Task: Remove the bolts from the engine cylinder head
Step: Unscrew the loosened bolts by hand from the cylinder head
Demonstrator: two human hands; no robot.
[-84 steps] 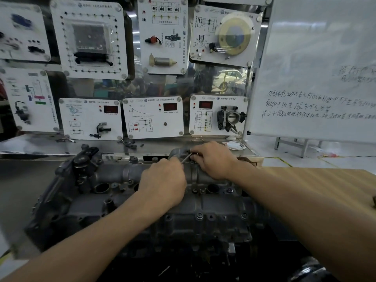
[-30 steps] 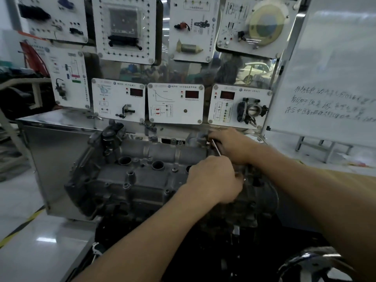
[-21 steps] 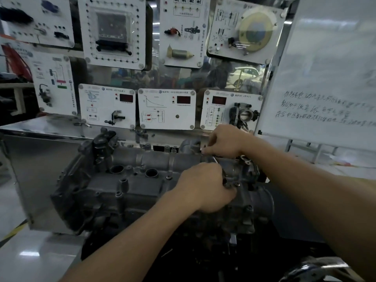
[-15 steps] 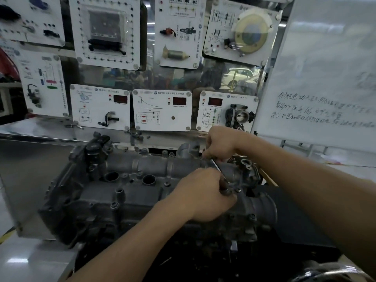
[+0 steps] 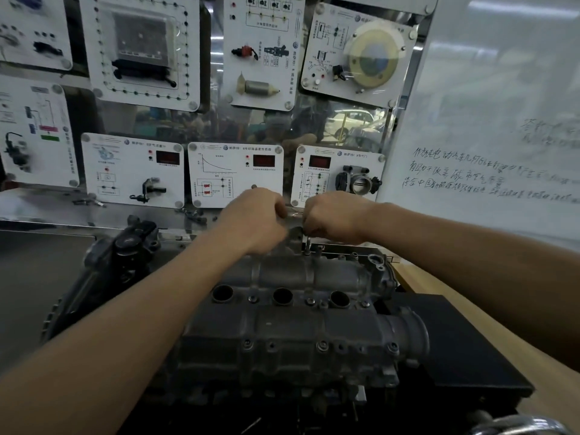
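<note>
The right hand (image 5: 335, 216) clenches a thin silver metal key (image 5: 307, 243) that stands upright in a small dark bolt (image 5: 306, 253) at the far edge of the grey cast-metal engine cylinder head (image 5: 282, 324). The left hand (image 5: 254, 219), curled round the key's crossbar, probably adds turning leverage.

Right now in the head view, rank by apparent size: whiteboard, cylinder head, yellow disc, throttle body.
Top, unranked: cylinder head and whiteboard look similar; head is nearer, whiteboard cut by frame edge.
Then: yellow disc.
Smallest: throttle body.
</note>
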